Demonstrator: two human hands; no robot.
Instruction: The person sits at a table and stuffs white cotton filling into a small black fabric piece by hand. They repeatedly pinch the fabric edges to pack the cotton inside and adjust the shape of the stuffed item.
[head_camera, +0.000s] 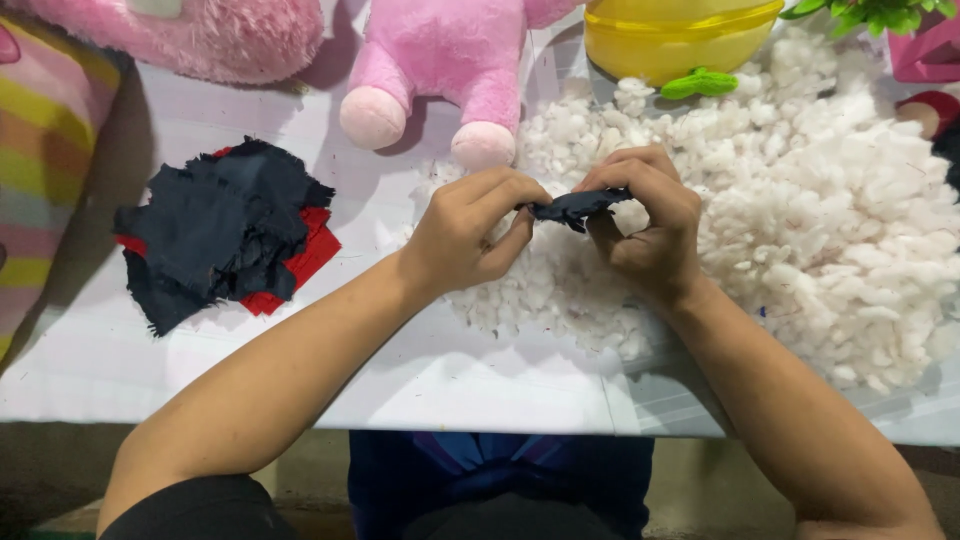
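Left hand (470, 235) and right hand (645, 225) both pinch small dark navy fabric piece (578, 207), held between them just above white stuffing pile (840, 200). Fingers curled tight on cloth; piece looks crumpled or folded, exact shape hard to tell. Stack of navy and red fabric scraps (225, 235) lies well left on white table (420, 385). Pink plush toy (450, 70) stands behind hands, feet touching stuffing edge. Yellow container (680, 35) at top, green clip-like piece (697, 84) just below it.
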